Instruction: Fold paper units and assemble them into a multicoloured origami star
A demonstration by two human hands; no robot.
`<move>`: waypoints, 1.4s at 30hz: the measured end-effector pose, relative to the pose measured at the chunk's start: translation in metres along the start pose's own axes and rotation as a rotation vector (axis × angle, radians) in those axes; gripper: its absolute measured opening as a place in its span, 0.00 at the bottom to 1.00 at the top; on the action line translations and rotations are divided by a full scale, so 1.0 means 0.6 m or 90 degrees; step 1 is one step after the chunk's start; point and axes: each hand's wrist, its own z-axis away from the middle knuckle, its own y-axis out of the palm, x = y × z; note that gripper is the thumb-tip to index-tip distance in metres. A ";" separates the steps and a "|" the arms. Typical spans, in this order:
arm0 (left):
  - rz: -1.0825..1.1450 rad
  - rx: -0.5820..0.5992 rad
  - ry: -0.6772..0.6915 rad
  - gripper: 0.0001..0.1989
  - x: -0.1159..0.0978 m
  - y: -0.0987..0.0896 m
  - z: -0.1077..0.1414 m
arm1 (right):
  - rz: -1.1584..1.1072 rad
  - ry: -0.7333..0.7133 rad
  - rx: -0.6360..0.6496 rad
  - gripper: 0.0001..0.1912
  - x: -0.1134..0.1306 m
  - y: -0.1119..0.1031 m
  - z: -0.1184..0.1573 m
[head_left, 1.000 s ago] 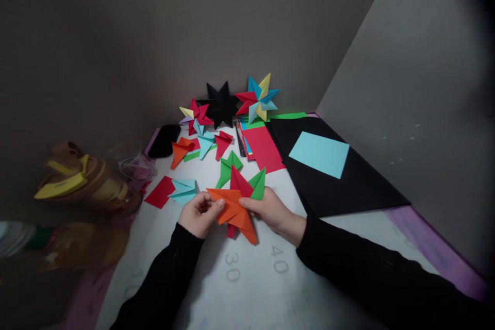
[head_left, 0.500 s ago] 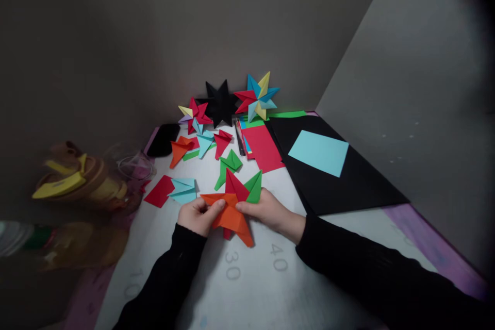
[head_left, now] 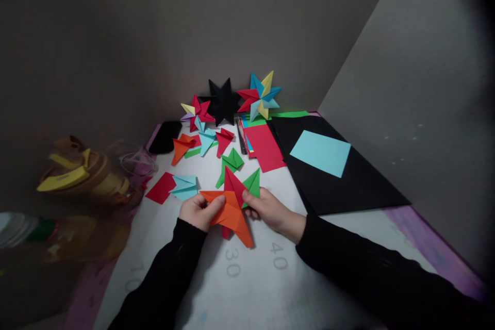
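Between my hands is a partly built origami star of folded orange, red and green paper, held above the white mat. My left hand pinches the orange piece at its left, thumb on top. On the other side my right hand grips where the red and green points meet, its thumb over them and fingers curled behind. Just beyond the star lies a folded green paper piece. A folded light blue piece and a red paper are near my left hand.
Folded orange, light blue and red pieces lie farther back. Finished paper stars, one black, one multicoloured, lean on the wall. A light blue sheet rests on black card. A bottle stands left.
My right thumb has shifted up from the orange piece onto the red and green points. My left hand keeps its pinch. The view has shifted slightly.
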 end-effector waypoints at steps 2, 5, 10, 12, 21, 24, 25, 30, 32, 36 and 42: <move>-0.012 -0.017 -0.012 0.17 0.000 0.000 -0.001 | -0.008 0.013 -0.032 0.17 0.000 0.001 -0.001; 0.006 -0.016 -0.010 0.19 0.000 0.003 -0.001 | 0.011 0.009 -0.044 0.14 0.002 0.001 -0.001; 0.078 0.007 0.003 0.19 0.002 0.007 -0.001 | 0.016 -0.002 -0.046 0.14 0.002 -0.002 -0.003; 0.095 0.006 0.003 0.19 0.003 0.007 -0.002 | 0.015 -0.002 -0.041 0.14 0.001 -0.003 -0.003; -0.012 -0.030 0.049 0.18 0.004 -0.002 -0.007 | 0.030 0.002 -0.038 0.13 0.000 -0.002 -0.002; 0.039 -0.016 0.020 0.19 0.008 -0.001 -0.008 | 0.037 0.002 -0.022 0.13 0.000 -0.003 -0.003; 0.059 -0.011 0.011 0.20 0.008 0.000 -0.009 | 0.038 0.003 -0.015 0.12 0.000 -0.003 -0.003; 0.089 0.002 -0.014 0.20 0.002 0.001 -0.004 | 0.046 0.005 -0.027 0.11 0.004 0.002 0.000; 0.094 0.008 -0.018 0.20 -0.002 0.005 -0.001 | 0.036 0.001 -0.055 0.09 0.007 0.005 0.002; 0.183 0.029 -0.036 0.17 -0.009 0.017 0.006 | 0.014 0.005 -0.079 0.07 0.010 0.009 0.002; 0.260 0.037 -0.043 0.16 -0.002 0.020 0.004 | 0.022 0.022 -0.085 0.10 0.009 0.008 0.003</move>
